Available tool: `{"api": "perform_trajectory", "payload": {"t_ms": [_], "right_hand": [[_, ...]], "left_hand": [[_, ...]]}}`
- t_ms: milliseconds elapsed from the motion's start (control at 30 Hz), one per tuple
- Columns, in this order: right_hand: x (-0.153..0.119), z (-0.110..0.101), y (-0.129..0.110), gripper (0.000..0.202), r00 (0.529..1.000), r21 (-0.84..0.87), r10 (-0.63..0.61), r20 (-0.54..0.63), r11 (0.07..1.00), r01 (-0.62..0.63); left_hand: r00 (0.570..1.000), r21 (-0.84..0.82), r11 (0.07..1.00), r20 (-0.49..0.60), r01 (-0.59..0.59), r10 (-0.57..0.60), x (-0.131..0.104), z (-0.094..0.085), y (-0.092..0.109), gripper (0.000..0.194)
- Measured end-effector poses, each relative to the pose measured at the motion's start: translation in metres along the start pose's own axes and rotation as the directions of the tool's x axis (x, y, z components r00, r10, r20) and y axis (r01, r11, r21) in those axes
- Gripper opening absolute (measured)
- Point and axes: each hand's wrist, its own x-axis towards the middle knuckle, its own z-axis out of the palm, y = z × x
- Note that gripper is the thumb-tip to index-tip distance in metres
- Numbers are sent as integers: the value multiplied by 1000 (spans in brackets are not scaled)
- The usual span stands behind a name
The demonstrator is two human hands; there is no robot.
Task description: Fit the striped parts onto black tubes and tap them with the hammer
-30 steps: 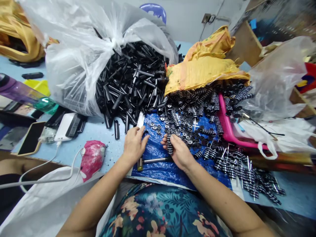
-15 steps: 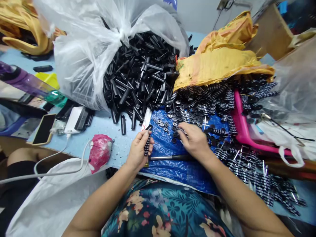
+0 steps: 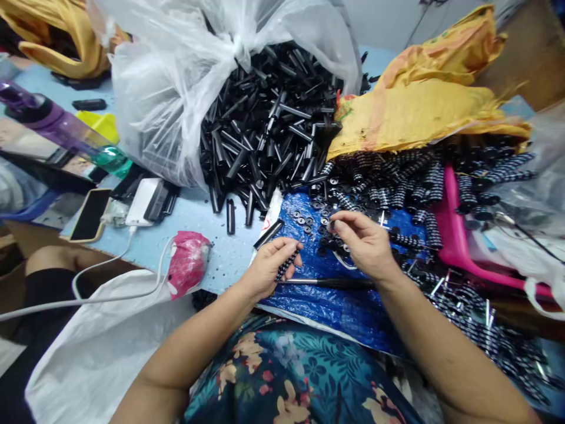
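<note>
My left hand [image 3: 274, 265] is closed around a black-and-white patterned piece [image 3: 286, 265], whose upper end is covered by the fingertips. Just beyond that hand a plain black tube [image 3: 268, 234] lies at the edge of the blue sheet [image 3: 326, 303]. To the right, my right hand [image 3: 364, 238] pinches a small black disc [image 3: 332, 225] between thumb and forefinger. Small round black discs [image 3: 308, 221] lie on the sheet beside it. A metal rod with a black handle [image 3: 339, 283] rests on the sheet between the hands and my body.
Black tubes [image 3: 265, 135] spill from a clear plastic bag [image 3: 154, 112]. Patterned pieces [image 3: 397, 171] lie under a yellow sack [image 3: 415, 118] and around a pink tray [image 3: 459, 229]. At left are a phone [image 3: 91, 215], a white power bank [image 3: 146, 201], a bottle [image 3: 75, 129] and a pink bundle [image 3: 188, 259].
The view has shifted, so things appear farther right or left. A black tube now lies beyond my left hand. My right hand now shows a disc in its pinch.
</note>
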Motion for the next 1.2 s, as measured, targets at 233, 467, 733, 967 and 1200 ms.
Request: {"api": "perform_trajectory", "payload": {"t_ms": [233,467,733,967,1200], "right_hand": [[-50,49,-8,32,913,617,377,158,684,-389],[-59,49,-5,29,917,641,348,193,663,-387],[-18,30,10,30,991,-142,-122,61,981,130],[35,24,21,23,925,-590,-252,285,714,376],[-25,38,-1,28,932,522,342,118,777,-351]], "left_hand": [[990,142,990,138,4,-24,5,13,-11,38],[995,149,989,103,-4,-11,-1,11,-16,39],[994,-9,995,-42,-97,97,0,6,-9,49],[993,-96,993,-106,-70,59,0,-5,3,49],[998,-11,998,32,60,-59,-3,3,-5,40]]}}
